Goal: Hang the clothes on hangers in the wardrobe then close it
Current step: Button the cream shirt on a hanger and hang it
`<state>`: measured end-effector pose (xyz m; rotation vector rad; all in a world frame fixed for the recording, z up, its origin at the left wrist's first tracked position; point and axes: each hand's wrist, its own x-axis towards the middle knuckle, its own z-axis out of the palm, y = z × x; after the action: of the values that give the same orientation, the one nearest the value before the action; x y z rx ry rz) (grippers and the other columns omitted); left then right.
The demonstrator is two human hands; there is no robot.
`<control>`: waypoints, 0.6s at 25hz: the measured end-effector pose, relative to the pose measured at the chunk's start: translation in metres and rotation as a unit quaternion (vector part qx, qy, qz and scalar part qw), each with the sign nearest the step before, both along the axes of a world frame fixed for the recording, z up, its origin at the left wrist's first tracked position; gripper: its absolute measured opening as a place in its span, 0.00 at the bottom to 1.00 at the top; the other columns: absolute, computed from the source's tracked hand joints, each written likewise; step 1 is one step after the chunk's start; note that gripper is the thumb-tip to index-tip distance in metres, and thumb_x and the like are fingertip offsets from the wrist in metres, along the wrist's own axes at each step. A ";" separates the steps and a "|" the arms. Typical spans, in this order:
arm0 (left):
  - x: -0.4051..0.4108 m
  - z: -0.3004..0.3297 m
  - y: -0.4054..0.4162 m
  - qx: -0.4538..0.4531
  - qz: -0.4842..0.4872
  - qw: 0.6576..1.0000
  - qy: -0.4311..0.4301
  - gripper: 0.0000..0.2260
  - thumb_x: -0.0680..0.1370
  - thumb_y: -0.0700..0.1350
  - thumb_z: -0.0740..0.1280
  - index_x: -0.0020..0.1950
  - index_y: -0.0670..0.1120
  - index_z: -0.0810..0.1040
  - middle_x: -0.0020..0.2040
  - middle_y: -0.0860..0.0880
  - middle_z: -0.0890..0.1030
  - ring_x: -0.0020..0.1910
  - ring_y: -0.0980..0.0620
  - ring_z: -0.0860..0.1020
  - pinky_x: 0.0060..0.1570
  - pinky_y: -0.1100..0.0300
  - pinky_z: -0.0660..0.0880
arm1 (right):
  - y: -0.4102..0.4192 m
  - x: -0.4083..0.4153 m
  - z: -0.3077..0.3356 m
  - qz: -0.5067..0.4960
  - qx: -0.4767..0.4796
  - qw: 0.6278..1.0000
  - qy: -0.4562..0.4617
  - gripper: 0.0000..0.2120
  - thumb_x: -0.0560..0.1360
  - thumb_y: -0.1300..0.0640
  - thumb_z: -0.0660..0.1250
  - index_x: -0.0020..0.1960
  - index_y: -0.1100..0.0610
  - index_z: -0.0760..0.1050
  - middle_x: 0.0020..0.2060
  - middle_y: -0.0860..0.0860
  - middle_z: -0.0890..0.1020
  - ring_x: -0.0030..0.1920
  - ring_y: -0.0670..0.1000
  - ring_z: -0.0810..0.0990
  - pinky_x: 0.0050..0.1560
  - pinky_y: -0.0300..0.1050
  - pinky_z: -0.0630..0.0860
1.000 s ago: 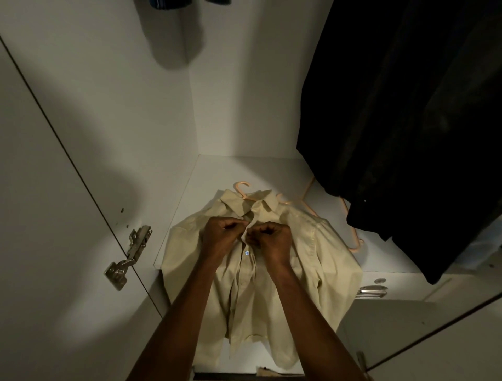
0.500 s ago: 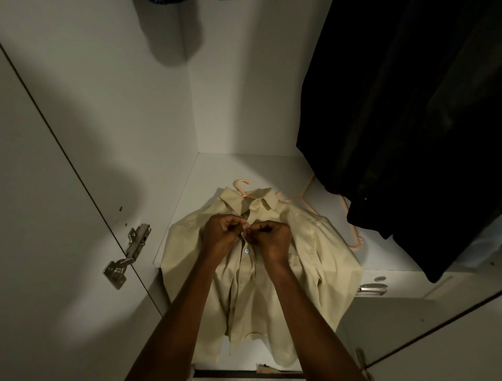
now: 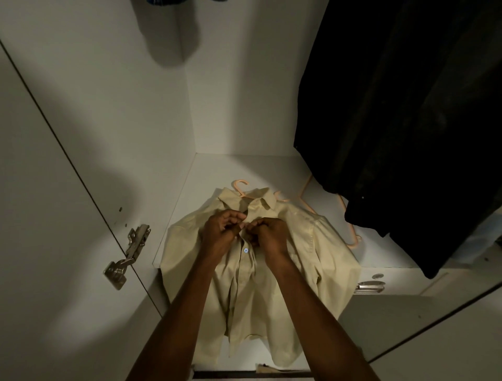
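Observation:
A cream button-up shirt (image 3: 312,253) lies face up on the white wardrobe shelf (image 3: 244,168), its lower part hanging over the front edge. A peach hanger (image 3: 240,186) is inside it, the hook poking out above the collar. My left hand (image 3: 221,234) and my right hand (image 3: 270,236) meet just below the collar, each pinching one edge of the shirt's front placket at a button. A pale blue button (image 3: 246,250) shows just below my fingers. A second peach hanger (image 3: 350,234) lies on the shelf to the right.
Dark garments (image 3: 407,122) hang at the right, reaching down over the shelf. The open left door (image 3: 40,217) carries a metal hinge (image 3: 127,257). A metal fitting (image 3: 369,285) sits at the shelf's front right. Another garment's hem (image 3: 163,2) shows at the top.
My hands stay together on the placket under the collar, with only small finger movements. The shirt has not shifted.

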<state>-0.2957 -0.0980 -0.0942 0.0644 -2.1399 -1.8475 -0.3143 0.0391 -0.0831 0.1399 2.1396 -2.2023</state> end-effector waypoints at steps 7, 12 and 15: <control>-0.001 -0.002 0.004 -0.089 0.048 0.995 -0.015 0.10 0.76 0.33 0.72 0.51 0.47 0.85 0.45 0.53 0.86 0.45 0.58 0.84 0.48 0.61 0.80 | 0.001 -0.001 -0.002 0.010 0.076 0.997 0.014 0.14 0.68 0.70 0.62 0.34 0.55 0.80 0.30 0.55 0.82 0.28 0.52 0.78 0.32 0.43 0.72; -0.004 -0.005 0.006 -0.125 0.101 0.987 -0.015 0.06 0.71 0.39 0.79 0.45 0.48 0.86 0.39 0.56 0.86 0.41 0.61 0.84 0.49 0.60 0.82 | 0.007 -0.005 0.007 0.008 0.091 0.996 -0.018 0.06 0.69 0.67 0.66 0.39 0.63 0.83 0.30 0.59 0.82 0.28 0.55 0.79 0.29 0.44 0.72; -0.005 -0.001 0.005 -0.125 0.119 0.984 -0.041 0.06 0.69 0.42 0.81 0.41 0.50 0.87 0.38 0.56 0.86 0.39 0.60 0.84 0.48 0.59 0.82 | 0.016 -0.020 0.018 -0.043 0.111 0.993 -0.014 0.07 0.71 0.61 0.68 0.41 0.64 0.82 0.34 0.61 0.84 0.32 0.57 0.82 0.30 0.46 0.77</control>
<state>-0.3007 -0.0925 -0.0956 0.3295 -2.2887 -1.4571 -0.3346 0.0551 -0.0648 0.2789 2.4000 -1.9837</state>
